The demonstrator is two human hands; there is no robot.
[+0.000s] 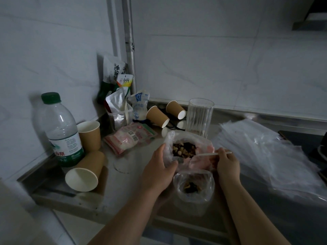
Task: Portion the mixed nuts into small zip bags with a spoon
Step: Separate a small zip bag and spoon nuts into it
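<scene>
Step in hand: scooping. The left hand (157, 169) grips the near-left rim of the big nut bag (184, 149), fingers curled round the plastic, and holds its mouth open. The right hand (227, 165) pinches the handle of a thin white spoon (210, 154), which lies nearly level and points left into the bag mouth. The bowl end is hidden at the edge of the mixed nuts (184, 149); cannot tell whether it is loaded.

Position: the nut bag sits on the bench (123, 183) between the two hands. A small zip bag (193, 188) stands open just in front of it, nearer the person, between the forearms, with a small dark portion of nuts at the bottom. It looks partly filled.

Judgement on next move: lift a level spoonful clear of the rim, bring it back and down over the small bag's mouth, tip. The small bag stands unsupported, so the spoon should enter without brushing its rim.

Spare clear bags (265, 149) lie stacked to the right.
</scene>
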